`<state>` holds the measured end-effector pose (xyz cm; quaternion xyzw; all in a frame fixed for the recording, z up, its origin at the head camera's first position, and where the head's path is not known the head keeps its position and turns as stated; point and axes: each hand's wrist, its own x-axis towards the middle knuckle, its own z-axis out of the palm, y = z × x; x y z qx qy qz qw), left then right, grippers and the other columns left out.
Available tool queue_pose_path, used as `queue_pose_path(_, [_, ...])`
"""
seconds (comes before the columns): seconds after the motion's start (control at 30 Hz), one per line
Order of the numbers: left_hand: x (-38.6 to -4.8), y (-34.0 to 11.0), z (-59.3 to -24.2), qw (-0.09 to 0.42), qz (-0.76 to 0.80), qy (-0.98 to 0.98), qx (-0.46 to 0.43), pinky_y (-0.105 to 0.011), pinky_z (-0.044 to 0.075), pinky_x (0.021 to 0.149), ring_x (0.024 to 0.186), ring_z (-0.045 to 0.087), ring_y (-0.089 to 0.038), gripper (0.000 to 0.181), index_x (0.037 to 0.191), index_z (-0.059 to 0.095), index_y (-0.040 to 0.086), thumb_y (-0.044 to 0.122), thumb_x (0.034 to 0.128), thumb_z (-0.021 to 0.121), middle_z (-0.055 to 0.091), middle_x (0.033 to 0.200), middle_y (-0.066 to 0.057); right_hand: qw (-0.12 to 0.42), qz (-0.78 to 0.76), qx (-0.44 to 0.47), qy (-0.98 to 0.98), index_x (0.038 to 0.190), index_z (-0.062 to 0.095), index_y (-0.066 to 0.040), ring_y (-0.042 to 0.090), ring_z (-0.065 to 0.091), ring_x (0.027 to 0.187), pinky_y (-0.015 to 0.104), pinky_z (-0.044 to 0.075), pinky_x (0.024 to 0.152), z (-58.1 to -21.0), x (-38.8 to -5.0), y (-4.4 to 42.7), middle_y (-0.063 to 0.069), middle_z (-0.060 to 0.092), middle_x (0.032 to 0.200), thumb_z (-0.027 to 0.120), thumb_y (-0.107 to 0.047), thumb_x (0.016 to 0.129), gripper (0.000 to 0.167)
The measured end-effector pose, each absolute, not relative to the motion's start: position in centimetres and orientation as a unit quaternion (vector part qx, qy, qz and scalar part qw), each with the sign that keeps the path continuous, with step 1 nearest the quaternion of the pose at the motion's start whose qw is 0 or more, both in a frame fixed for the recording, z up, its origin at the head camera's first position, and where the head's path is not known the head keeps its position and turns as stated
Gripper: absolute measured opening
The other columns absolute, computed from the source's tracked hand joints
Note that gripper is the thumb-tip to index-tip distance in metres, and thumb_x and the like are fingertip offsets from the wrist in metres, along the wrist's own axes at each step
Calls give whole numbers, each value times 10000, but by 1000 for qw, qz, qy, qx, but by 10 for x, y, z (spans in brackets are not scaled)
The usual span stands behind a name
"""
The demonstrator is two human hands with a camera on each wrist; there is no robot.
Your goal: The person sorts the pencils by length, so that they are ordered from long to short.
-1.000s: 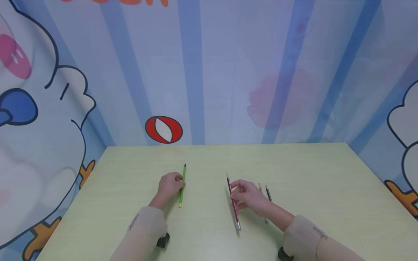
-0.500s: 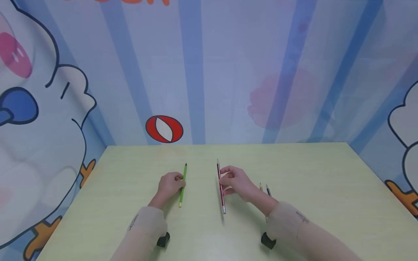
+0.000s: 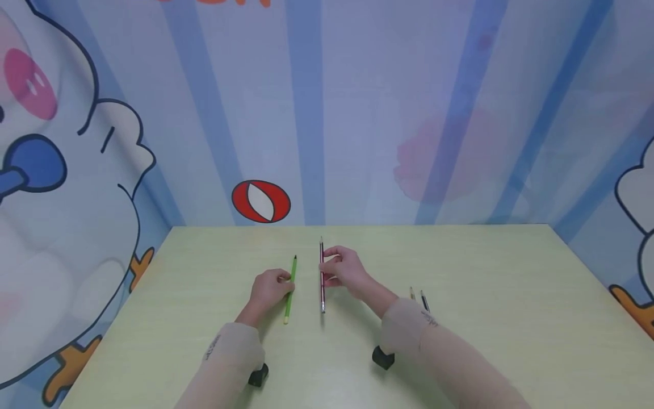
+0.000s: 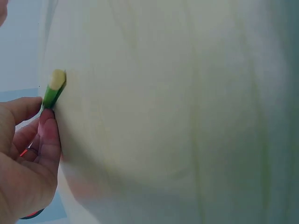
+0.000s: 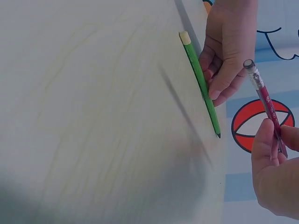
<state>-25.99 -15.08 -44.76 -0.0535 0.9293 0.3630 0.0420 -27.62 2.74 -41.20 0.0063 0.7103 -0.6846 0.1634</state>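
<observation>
My left hand pinches a green pencil between thumb and fingers, left of the table's middle. Its dark tip points away from me, and its pale yellow end faces the left wrist camera. A dark red pencil with a silver ferrule is pinched in my right hand. In the right wrist view, this red pencil is raised above the table, eraser end toward the camera. Both pencils stand almost parallel in the head view, with a small gap between them.
Two more pencils lie on the table to the right: a light-tipped pencil and a dark pencil, partly hidden by my right sleeve. Behind the pale table rises a blue striped backdrop with cartoon prints.
My right hand has carried the red pencil leftward and farther from me, nearer the green one, and the pencil has turned more upright in view. The left hand has stayed nearly still.
</observation>
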Motion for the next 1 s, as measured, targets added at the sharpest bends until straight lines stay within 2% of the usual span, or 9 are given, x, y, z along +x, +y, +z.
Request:
queue_pose_path(0.53, [-260, -149, -448, 49, 361, 929, -68, -284, 455, 707, 766, 572, -140, 261, 1044, 623, 65, 165, 804, 599, 651, 940, -70, 135, -614, 22, 778, 1067, 481, -27, 114, 497, 435, 202, 453, 432, -443, -289, -4, 62, 539, 684, 601, -20, 799, 294])
queue_pose_path(1.0, [-262, -149, -448, 49, 350, 933, -63, -317, 446, 737, 774, 569, -148, 268, 1049, 620, 72, 175, 802, 599, 652, 928, -65, 105, -556, 20, 824, 1030, 491, -22, 128, 522, 455, 204, 461, 443, -456, -287, -21, 91, 573, 693, 606, 4, 774, 282])
